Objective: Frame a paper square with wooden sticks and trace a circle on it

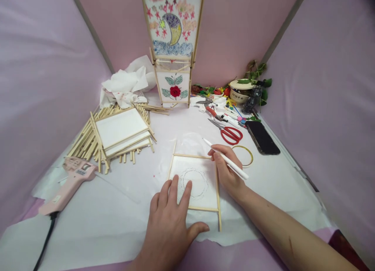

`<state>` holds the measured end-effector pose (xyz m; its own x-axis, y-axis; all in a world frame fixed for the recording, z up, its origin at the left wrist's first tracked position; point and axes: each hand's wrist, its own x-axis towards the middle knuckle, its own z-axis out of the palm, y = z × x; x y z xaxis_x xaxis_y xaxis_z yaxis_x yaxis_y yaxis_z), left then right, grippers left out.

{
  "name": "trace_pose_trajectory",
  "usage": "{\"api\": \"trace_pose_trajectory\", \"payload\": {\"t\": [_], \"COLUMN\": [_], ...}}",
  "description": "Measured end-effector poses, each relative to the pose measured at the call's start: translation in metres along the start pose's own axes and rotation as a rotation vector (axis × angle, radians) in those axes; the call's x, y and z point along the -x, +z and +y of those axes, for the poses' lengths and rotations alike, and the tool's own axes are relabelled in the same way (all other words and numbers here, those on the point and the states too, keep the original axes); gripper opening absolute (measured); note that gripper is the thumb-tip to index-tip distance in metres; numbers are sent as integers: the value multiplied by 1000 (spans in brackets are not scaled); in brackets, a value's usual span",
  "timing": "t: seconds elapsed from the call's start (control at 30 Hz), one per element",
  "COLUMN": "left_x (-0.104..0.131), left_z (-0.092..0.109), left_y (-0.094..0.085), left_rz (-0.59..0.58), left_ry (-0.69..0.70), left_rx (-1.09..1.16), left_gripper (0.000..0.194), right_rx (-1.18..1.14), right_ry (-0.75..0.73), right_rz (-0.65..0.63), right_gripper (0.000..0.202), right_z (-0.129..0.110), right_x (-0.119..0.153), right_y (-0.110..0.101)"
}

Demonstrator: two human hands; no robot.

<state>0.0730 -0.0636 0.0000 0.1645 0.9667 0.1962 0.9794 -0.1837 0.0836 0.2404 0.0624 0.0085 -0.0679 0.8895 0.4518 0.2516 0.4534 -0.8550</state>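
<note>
In front of me lies a small wooden stick frame [217, 181] with white paper [202, 169] across it. A circle with a wavy outline around it is drawn on the paper. My left hand [172, 212] rests flat with fingers spread over the frame's lower left part, hiding that corner. At the upper right corner, my right hand [228, 171] grips a white pen [233, 165], its tip pointing up and left, off the drawing. Just beyond that hand lies a yellow ring [251, 155], partly covered by it.
A pink glue gun [68, 187] with a black cord lies left. Behind it, stacked paper frames [121, 126] rest on wooden sticks [83, 140]. A decorated panel stand [172, 63] rises at the back. Red scissors [231, 135], pliers [213, 112] and a phone [263, 138] lie right.
</note>
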Motion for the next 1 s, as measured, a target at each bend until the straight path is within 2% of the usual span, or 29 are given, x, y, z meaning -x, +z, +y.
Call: {"api": "trace_pose_trajectory", "payload": {"t": [0.13, 0.23, 0.33, 0.4, 0.57, 0.67, 0.8, 1.0], "left_x": [-2, -5, -10, -14, -26, -31, -32, -31], "left_z": [-3, -4, -8, -15, -34, -42, -45, -41], "left_y": [-3, -11, -16, -17, -14, -14, -16, -16], "left_rz": [28, 17, 66, 121, 94, 97, 93, 85], "left_ry": [3, 18, 24, -6, -145, -163, -180, -226], "left_rx": [46, 159, 258, 268, 278, 273, 269, 264], "left_gripper": [87, 70, 52, 47, 43, 42, 44, 48], "right_rx": [-35, -5, 6, 15, 142, 262, 341, 353], "right_ry": [62, 70, 67, 51, 46, 100, 146, 128], "right_rz": [-110, -163, -166, -158, -207, -256, -274, -252], "right_gripper": [20, 18, 18, 18, 18, 18, 20, 21], "right_z": [0, -2, -5, -6, -11, -16, -19, -15], "right_x": [1, 0, -1, -3, -4, 8, 38, 66], "right_y": [1, -1, -3, -4, -17, -32, -49, -52]}}
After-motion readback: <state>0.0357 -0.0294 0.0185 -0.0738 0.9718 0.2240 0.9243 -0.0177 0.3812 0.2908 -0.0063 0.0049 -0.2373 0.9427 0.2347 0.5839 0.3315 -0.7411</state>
